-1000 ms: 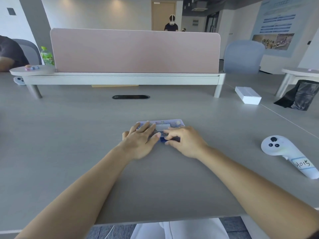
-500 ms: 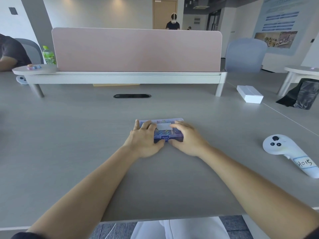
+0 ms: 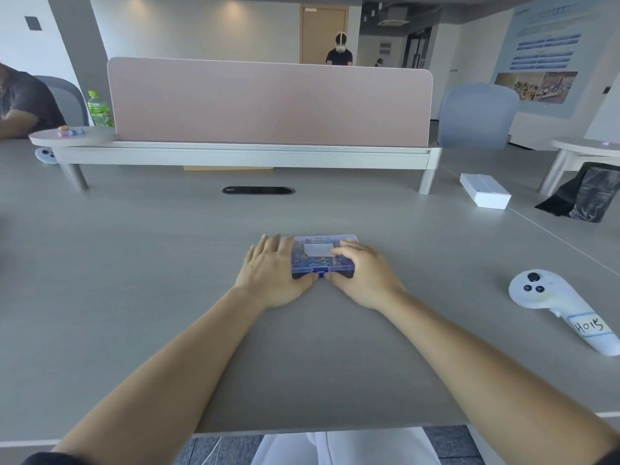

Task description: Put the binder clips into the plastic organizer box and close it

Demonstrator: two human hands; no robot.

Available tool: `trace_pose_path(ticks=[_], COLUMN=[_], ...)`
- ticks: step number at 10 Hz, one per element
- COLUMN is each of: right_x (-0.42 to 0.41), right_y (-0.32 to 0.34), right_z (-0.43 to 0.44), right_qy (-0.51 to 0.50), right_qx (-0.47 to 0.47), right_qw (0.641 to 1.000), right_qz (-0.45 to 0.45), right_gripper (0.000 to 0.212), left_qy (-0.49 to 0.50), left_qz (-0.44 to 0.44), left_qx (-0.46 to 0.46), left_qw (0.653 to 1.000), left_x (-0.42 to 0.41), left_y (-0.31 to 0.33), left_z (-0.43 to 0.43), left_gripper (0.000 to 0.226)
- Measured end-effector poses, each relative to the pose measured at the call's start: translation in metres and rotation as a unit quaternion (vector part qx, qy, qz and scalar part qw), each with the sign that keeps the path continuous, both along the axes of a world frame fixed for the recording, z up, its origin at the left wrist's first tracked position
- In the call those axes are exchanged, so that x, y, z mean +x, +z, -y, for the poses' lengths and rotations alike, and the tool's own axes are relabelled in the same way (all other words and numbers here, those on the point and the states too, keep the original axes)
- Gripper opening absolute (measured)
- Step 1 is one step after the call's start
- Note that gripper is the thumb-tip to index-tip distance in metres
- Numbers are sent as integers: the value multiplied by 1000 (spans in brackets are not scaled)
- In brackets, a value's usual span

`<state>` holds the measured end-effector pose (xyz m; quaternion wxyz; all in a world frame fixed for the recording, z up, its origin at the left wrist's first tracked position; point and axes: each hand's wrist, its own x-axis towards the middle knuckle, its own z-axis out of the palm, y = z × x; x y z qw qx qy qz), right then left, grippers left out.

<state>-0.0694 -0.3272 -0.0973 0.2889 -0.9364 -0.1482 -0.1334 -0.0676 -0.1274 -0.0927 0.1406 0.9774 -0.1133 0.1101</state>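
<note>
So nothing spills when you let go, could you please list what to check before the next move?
1. Lid down flat on box: ok.
2. Latch snapped: cannot tell; the thumbs sit beside it.
3. Clips inside: ok, colours show through the lid.
4. Left hand presses the left end: ok.
5. Right hand grips the right end: ok.
6. Controller apart from the box: ok.

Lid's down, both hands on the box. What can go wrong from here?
1. The latch may not be snapped; I cannot tell, as both thumbs crowd it.
2. Pushed from the front by the left hand and right hand, the box could slide on the smooth table.
</note>
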Motion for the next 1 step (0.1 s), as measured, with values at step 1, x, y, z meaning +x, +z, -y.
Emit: trace_pose_path(ticks=[1], right_x=[0], right_y=[1], right_z=[-2], right_qy=[-29], right_qx=[-18], right_qw=[999], right_qz=[15], right_gripper=[53], left_qy=[76], left_qz=[-53], left_qx=[-12], left_qw=[996], left_x=[2], left_y=[7], left_z=[-15], left_gripper=[118])
